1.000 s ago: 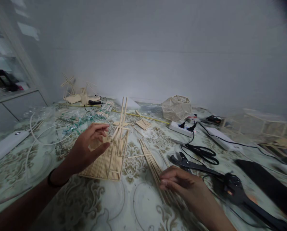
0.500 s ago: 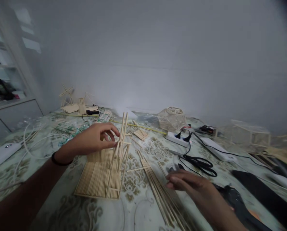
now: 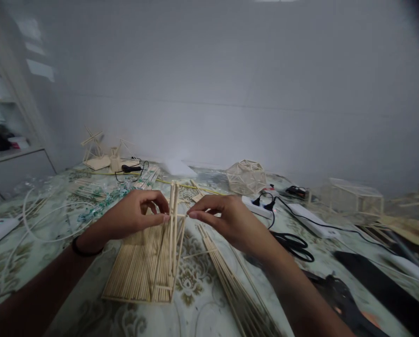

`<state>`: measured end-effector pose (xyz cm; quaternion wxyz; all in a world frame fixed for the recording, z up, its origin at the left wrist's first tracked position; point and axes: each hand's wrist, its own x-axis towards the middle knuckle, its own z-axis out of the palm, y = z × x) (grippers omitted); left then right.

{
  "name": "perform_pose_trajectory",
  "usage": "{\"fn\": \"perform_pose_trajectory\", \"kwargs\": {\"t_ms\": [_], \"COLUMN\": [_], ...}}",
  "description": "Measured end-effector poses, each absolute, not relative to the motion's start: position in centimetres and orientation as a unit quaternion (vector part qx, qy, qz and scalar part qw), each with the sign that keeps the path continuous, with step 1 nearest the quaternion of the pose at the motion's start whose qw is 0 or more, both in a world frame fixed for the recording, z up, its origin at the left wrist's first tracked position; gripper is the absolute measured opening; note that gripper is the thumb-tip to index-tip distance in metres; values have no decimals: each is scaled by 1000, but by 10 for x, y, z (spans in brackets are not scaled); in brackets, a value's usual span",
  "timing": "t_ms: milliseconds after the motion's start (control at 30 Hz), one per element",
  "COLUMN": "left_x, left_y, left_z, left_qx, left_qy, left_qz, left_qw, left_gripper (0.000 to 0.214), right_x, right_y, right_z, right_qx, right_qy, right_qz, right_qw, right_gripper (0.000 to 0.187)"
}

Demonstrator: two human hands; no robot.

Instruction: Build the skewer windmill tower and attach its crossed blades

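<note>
Uprights [image 3: 174,206]: two thin sticks standing close together at the right edge of the stick panel [image 3: 139,271], tilted a little off vertical.
Stick panel: flat raft of sticks laid side by side, resting on the surface [image 3: 195,323].
Short stick [image 3: 181,216]: crosswise and about level, with one end at the uprights and the other out to the right.
Left hand [image 3: 132,219]: grip narrow, thumb and forefinger pinched against the uprights from the left, at the height of the short stick.
Right hand [image 3: 230,220]: grip narrow, fingertips closed on the outer end of the short stick.
Contact: I cannot tell whether the short stick touches the uprights or whether any glue sits there; the detail is too fine.
Handling, my judgement: a light pinch is enough, since sticks this thin would bend or snap under more. The left hand should brace the uprights at the same height as the push from the right. Pressure is best directed along the short stick, not downward, with the stick level and square to the uprights.
Risk, my judgement: a sideways shove could tip the uprights off the stick panel. My right forearm passes over the loose sticks [image 3: 230,281] and could scatter them if it drops.
Nearby: scissors [image 3: 293,243] and power strip [image 3: 261,211] lie to the right, well apart from the work.
</note>
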<state>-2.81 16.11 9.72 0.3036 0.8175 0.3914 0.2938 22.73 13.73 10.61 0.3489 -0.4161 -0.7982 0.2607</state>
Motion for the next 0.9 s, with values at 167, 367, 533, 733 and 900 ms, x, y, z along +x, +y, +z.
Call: {"fn": "perform_pose_trajectory", "kwargs": {"t_ms": [167,367,533,733,900], "left_x": [-29,-27,-24,-26,-25], "left_y": [164,166,167,167,166], "left_z": [96,86,81,85,89], "left_qx": [821,810,801,793,798], "left_qy": [375,355,338,341,329], "left_qz": [290,306,324,318,323], "left_qw": [319,354,373,393,388], "left_gripper": [19,15,14,19,20], "right_x": [219,216,219,215,215], "right_y": [142,146,149,154,156], "right_z": [94,86,81,73,69], "right_qx": [-398,-393,-377,-345,-321], "right_qy": [-781,-768,-752,-723,-713], "right_qz": [313,344,397,476,467], "right_qw": [364,371,368,364,413], "right_gripper": [15,17,24,30,23]}}
